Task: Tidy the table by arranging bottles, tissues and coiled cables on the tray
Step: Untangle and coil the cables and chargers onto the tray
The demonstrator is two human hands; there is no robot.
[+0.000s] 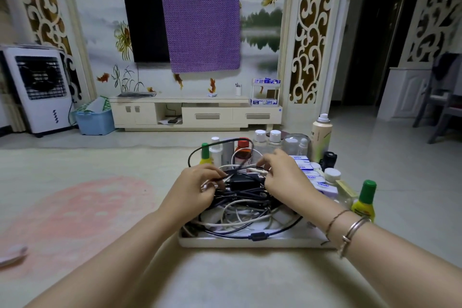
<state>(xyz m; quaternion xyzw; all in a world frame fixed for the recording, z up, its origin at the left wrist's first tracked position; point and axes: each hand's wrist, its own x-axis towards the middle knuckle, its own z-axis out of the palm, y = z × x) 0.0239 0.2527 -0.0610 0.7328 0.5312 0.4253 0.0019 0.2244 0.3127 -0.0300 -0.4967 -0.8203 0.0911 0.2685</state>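
A cream tray (225, 242) lies on the pale table, filled with a tangle of black and white cables (245, 210) and a black charger block (241, 181). My left hand (197, 187) grips black and white cables at the pile's left. My right hand (285, 175) pinches cables at the pile's top right. Several bottles (241, 151) stand along the tray's far side. Tissue packs (315, 179) line its right side, partly hidden by my right wrist. A tall beige spray bottle (321, 137) rises at the far right.
A yellow bottle with a green cap (363, 202) stands right of the tray, beside a white-capped jar (332, 175). A pink patch (75, 217) marks the table surface on the left. A TV cabinet (195, 114), an air cooler (37, 90) and a blue basket (96, 121) stand beyond.
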